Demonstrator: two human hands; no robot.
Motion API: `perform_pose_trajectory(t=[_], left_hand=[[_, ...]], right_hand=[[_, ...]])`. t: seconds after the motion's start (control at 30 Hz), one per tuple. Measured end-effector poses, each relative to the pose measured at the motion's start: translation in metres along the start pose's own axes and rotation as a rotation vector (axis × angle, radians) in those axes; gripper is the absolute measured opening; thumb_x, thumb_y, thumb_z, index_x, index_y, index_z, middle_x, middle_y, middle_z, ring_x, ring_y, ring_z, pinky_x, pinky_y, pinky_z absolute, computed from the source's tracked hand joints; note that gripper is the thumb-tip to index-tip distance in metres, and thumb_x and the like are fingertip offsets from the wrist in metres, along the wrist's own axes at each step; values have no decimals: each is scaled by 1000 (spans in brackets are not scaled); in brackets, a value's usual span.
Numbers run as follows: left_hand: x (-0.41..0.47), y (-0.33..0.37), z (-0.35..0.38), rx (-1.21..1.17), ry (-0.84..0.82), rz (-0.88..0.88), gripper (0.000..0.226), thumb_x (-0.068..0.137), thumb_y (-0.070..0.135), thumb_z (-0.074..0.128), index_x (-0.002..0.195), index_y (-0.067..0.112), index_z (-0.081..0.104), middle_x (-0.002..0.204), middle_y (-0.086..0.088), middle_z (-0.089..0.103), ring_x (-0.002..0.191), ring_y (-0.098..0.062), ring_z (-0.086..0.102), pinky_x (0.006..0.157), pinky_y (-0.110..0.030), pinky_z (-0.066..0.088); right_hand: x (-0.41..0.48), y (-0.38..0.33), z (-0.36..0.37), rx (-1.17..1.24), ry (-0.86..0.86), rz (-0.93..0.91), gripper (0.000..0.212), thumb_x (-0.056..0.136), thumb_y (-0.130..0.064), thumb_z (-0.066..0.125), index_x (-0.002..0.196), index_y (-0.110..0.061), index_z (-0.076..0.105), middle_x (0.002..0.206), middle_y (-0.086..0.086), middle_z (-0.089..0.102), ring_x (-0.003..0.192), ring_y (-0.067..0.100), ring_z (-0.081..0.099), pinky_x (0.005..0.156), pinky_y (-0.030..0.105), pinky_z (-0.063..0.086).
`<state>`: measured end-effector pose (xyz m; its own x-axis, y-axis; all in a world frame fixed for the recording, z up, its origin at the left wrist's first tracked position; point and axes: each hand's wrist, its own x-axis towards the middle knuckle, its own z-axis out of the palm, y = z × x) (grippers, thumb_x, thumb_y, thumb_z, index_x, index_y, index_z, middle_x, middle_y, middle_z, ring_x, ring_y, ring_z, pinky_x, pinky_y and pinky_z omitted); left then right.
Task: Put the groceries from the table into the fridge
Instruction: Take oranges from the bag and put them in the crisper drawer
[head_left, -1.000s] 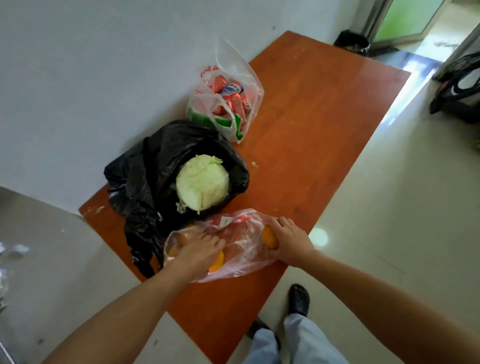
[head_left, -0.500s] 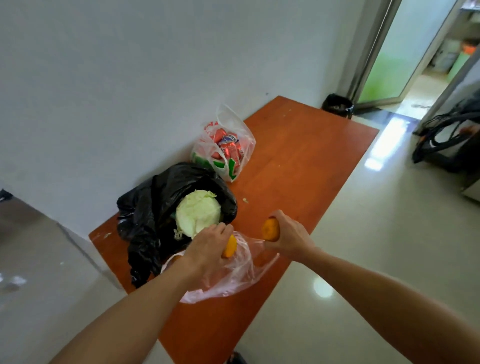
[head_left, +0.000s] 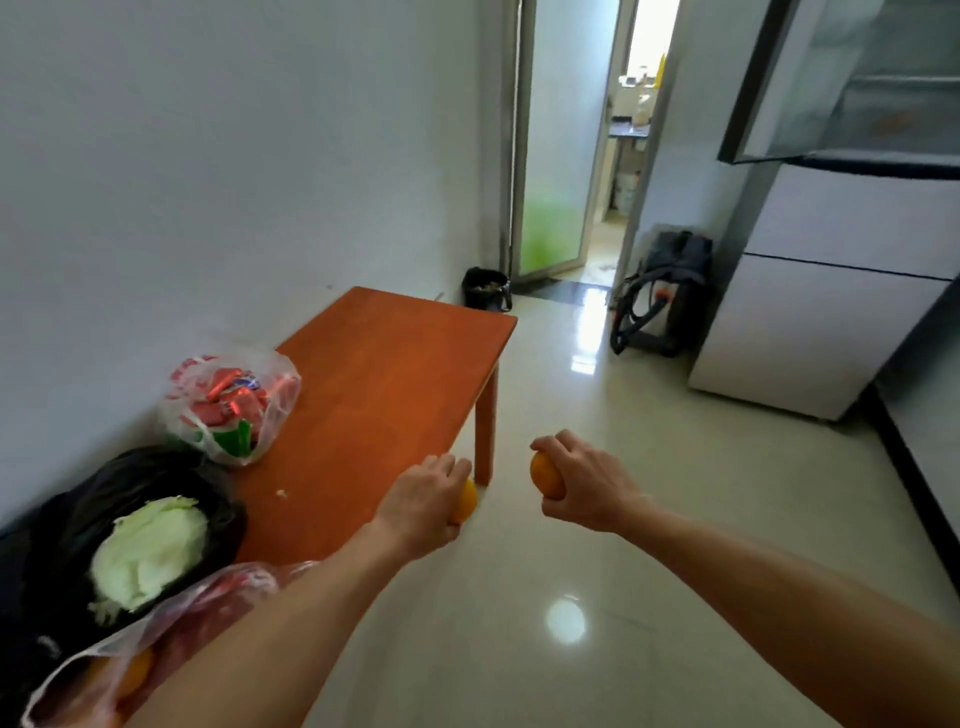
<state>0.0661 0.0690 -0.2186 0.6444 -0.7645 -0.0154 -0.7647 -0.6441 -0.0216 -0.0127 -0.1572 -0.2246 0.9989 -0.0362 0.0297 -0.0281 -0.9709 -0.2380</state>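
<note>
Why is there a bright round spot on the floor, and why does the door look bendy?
In the head view, the spot is glare, light mirrored by the glossy floor; the wide-angle lens bends straight lines like the door frame.

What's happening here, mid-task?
A person is unloading groceries. The left hand grips the left orange and the right hand grips the right orange, both held off the table's edge, over the floor. The fridge stands ahead to the right, and its upper door appears open. On the table lie a cabbage in a black bag, a clear fruit bag and a bag of red packets.
</note>
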Motion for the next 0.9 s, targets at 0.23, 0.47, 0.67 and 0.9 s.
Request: perform_pose_trajectory(t=[0.23,0.47,0.67,0.9], left_hand=[[132,84,-7,30,34,259,57,74,27,71,123,14,45,116,-7,53,100,-25,54,77,-36,46],[290,144,-8,59,82,455,57,79,24,66,130,16,41,122,-7,50,104,-25,52,83,-33,44],[432,200,-34,65,135,629,61,81,29,66,133,17,38,126,-6,49,106,-24,50,87,-32,43],[570,297,-49,59,158,791,63,80,31,66,134,18,36,129,-5,46,114,-25,46,90,-33,41]], right_hand=[[-27,133,-34,-84,57,172,71,74,-39,68,138,-26,40,126,1,48,108,25,54,79,32,48],[-5,262,-59,-154,70,334,72,76,-40,69,140,-28,38,127,0,47,107,21,52,81,29,48],[9,368,-109,-183,146,503,70,74,-41,68,137,-26,42,123,0,49,104,21,53,74,26,44],[10,498,-146,-176,183,667,68,72,-39,70,134,-25,46,120,3,49,101,23,55,74,31,50]])
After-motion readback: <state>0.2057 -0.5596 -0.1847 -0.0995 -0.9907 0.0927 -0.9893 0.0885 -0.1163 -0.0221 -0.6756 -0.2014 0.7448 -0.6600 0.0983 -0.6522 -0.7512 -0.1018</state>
